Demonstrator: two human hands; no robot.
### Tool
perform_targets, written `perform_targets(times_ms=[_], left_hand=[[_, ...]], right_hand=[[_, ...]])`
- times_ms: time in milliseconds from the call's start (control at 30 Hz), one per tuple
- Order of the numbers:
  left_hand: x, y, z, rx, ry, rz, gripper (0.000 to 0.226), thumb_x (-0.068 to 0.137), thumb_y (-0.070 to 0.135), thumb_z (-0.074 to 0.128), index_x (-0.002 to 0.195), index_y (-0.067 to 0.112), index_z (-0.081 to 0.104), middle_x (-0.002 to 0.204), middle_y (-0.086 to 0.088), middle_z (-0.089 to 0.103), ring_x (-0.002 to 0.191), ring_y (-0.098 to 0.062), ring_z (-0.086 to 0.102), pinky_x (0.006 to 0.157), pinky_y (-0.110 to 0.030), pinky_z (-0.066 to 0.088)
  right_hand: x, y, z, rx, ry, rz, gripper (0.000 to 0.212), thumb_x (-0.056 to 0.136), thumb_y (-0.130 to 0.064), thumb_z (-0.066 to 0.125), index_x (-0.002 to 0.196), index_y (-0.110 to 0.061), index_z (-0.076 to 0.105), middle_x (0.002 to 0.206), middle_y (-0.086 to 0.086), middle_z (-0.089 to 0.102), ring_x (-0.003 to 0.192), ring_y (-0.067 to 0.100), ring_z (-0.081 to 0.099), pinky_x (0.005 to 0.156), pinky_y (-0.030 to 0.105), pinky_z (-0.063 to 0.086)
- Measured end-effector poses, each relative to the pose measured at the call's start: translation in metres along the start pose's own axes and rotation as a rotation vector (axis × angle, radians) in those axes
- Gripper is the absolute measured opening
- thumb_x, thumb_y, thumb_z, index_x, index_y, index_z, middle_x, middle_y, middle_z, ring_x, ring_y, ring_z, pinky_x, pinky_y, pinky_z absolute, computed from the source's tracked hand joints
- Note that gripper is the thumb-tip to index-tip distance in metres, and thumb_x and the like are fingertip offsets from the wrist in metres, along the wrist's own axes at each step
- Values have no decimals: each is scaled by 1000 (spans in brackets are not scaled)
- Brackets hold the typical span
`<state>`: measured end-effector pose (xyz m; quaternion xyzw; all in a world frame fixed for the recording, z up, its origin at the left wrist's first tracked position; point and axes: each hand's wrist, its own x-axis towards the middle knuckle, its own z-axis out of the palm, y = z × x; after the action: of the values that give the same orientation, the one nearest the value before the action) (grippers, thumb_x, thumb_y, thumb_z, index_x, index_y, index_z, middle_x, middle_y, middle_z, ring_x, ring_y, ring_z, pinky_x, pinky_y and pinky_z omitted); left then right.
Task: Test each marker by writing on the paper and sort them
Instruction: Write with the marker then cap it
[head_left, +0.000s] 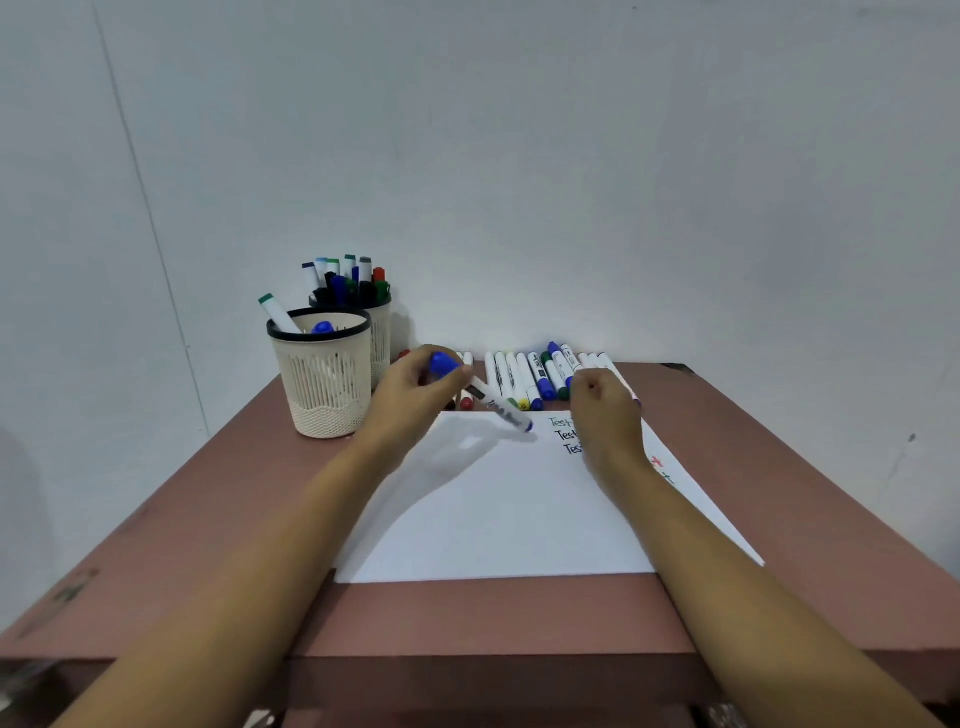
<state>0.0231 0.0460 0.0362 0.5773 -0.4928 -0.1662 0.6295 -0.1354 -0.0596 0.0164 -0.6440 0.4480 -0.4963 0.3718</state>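
View from a head-worn camera, looking down at a reddish-brown table (208, 519) set against a pale wall. The left hand (415, 387) pinches a blue marker (501, 410) near its capped end, fingers curled round it. The white barrel slants down and away to the right of the grip and is blurred. Its far tip hangs just over the top edge of a white sheet of paper (493, 514), which lies below the grip and runs back toward the person.

To the right of the held marker, the word "Test" (562, 434) is written three times on the paper, partly hidden by the right hand (605, 410). That hand is curled, knuckles up, at the right end of a row of markers (519, 379) lying side by side just beyond the grip. Whether it holds anything cannot be told.

Left of the grip stand two cream mesh pen holders. The nearer holder (324, 379) has a green-capped marker (275, 312) leaning in it. The rear holder (383, 332), touching it from behind, is packed with upright markers.
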Motion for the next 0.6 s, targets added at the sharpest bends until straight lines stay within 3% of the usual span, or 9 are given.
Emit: perform_targets(times_ms=[100,200,300,367,600], left_hand=[[0,6,0,120,-25,73,15,87,20,65,77,30,62,86,-15,57,73,-22,58,69,-29,52],[7,22,-1,217,-29,104,4,88,21,64,89,20,60,87,-5,61,73,-14,60,62,-21,49],[24,45,-16,330,54,172,24,89,21,63,111,18,53,97,-1,61,77,-6,60,72,-24,51],[35,62,-30,411,122,231,33,90,21,62,120,17,49,99,2,58,76,0,56,67,-17,48],[74,98,-86,496,334,264,32,89,20,61,118,12,50,97,-4,58,71,-16,56,56,-17,43]], right_hand=[[-3,14,8,-445,-110,-208,23,97,-20,44,100,-10,65,94,8,60,88,24,55,74,33,46],[-8,19,11,-767,-240,-328,26,96,-26,46,111,-15,65,115,7,57,110,26,50,89,37,41],[-12,19,9,-833,-271,-380,27,97,-29,45,114,-19,62,121,3,54,114,23,46,91,37,38],[-12,19,7,-835,-268,-382,27,97,-29,45,115,-19,62,122,3,54,115,22,46,91,36,37],[-13,18,8,-833,-265,-373,26,97,-30,45,114,-21,62,123,1,54,117,20,45,93,36,36]])
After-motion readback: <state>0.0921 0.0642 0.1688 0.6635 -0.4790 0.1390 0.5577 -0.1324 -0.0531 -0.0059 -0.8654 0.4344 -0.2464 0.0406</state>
